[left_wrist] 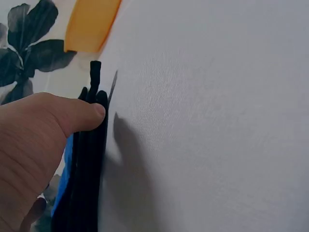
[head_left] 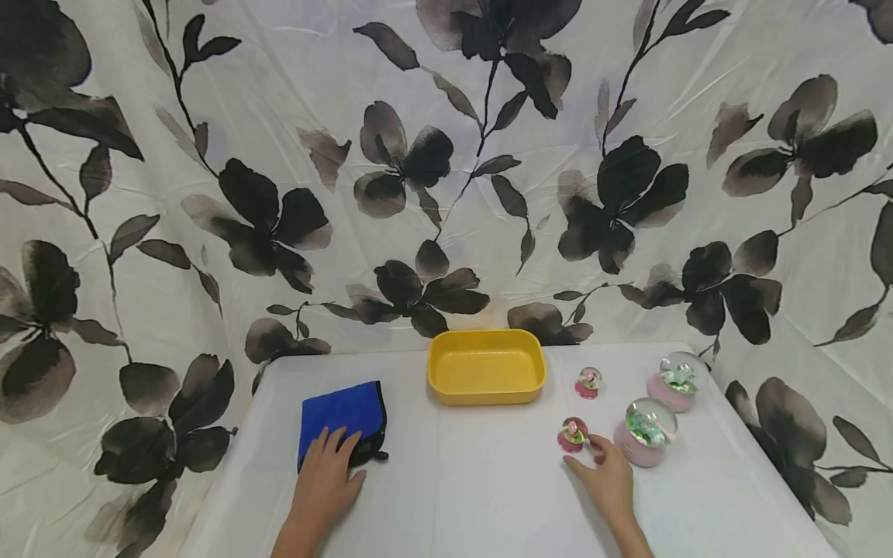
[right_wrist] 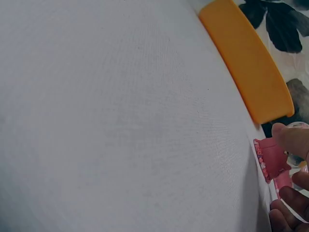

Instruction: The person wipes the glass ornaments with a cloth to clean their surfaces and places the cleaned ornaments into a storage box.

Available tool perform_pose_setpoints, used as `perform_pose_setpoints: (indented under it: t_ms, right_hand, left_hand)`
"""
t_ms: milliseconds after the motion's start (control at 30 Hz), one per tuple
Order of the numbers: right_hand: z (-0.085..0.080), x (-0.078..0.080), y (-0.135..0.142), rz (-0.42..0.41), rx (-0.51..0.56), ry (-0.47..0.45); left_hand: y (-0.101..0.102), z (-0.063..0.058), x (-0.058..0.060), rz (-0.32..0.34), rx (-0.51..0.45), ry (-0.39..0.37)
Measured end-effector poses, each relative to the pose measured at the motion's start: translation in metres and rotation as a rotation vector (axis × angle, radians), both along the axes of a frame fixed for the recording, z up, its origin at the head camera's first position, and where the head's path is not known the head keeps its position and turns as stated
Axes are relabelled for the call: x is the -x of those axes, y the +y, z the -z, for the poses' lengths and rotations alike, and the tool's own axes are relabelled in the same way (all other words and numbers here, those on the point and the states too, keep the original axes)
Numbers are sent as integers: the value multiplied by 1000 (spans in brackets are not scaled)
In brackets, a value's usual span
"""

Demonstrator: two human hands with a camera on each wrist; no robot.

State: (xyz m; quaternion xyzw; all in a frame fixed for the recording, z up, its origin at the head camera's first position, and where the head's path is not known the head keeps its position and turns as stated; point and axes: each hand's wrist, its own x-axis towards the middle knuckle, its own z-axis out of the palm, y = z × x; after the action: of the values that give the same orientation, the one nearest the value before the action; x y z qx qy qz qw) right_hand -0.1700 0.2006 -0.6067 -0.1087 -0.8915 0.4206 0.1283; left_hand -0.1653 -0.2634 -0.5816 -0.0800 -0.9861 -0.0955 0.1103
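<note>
On the left of the table, my left hand [head_left: 324, 479] rests on a folded blue cloth piece [head_left: 342, 411] with black edging, its fingers stretched over the top. In the left wrist view the thumb lies against the thick black folded edge [left_wrist: 87, 169], near a short black tab [left_wrist: 95, 72]. At the right, my right hand [head_left: 610, 479] is beside a small pink-based snow globe [head_left: 573, 435]. Its index finger reaches the globe's right side and the thumb is just in front, the two spread apart. The right wrist view shows the pink base [right_wrist: 274, 157] close to the fingers.
A yellow tray [head_left: 486, 398] stands at the table's back middle. Another small snow globe [head_left: 588, 383] is behind the first. Two larger globes on pale pink bases, a near one [head_left: 645, 434] and a far one [head_left: 678, 381], stand at the right. A floral curtain [head_left: 418, 232] hangs behind.
</note>
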Motion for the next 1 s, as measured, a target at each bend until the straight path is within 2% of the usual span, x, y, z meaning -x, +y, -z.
perform_pose_setpoints:
  t_ms: [233,433,600,700,1000]
  right_hand:
    - [1,2,-1,28,-21,11]
    - [2,5,1,14,3,-7]
    - [2,8,0,2,7,-22]
    - [4,9,2,2,7,-30]
    - [6,10,4,11,6,-43]
  left_hand:
    - [-9,9,11,27,-25,-5]
    - [-12,7,21,21,-107,-25]
    - [-13,6,31,-3,-133,-114]
    - [-10,11,37,-16,-141,-146]
    - [-1,26,42,-62,-227,-99]
